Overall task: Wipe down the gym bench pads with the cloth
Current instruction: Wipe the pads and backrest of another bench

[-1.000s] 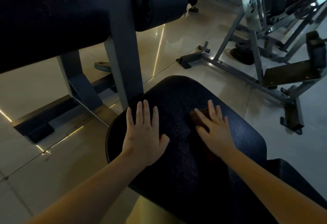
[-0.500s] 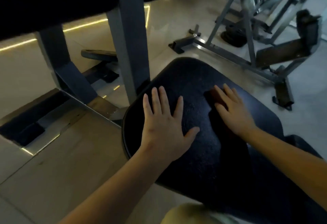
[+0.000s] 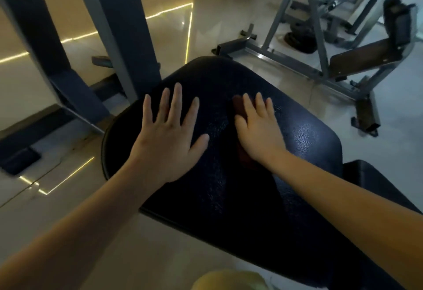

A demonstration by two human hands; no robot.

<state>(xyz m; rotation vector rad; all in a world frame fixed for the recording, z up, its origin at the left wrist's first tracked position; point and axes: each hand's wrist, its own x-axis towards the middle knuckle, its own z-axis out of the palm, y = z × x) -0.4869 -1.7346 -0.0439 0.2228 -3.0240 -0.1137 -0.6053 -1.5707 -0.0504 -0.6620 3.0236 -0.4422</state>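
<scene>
A black padded bench seat (image 3: pixel 304 138) fills the middle of the head view. My left hand (image 3: pixel 168 138) lies flat on its left part, fingers spread and straight. My right hand (image 3: pixel 258 129) presses flat on a dark reddish cloth (image 3: pixel 238 106) on the pad's middle. The cloth shows beyond my fingertips and again under my wrist; the rest is hidden by the hand. A second black pad (image 3: pixel 375 179) begins at the right, behind my right forearm.
A blue-grey steel frame upright (image 3: pixel 121 37) stands just left of the seat, its base (image 3: pixel 20 152) on the tiled floor. Another grey machine frame (image 3: pixel 320 67) with weight plates (image 3: pixel 299 40) stands to the right. A yellow-green shape (image 3: pixel 229 280) sits at the bottom edge.
My right hand with the cloth has shifted slightly left and toward me on the pad. My left hand stays flat on the left part. The view has tilted down.
</scene>
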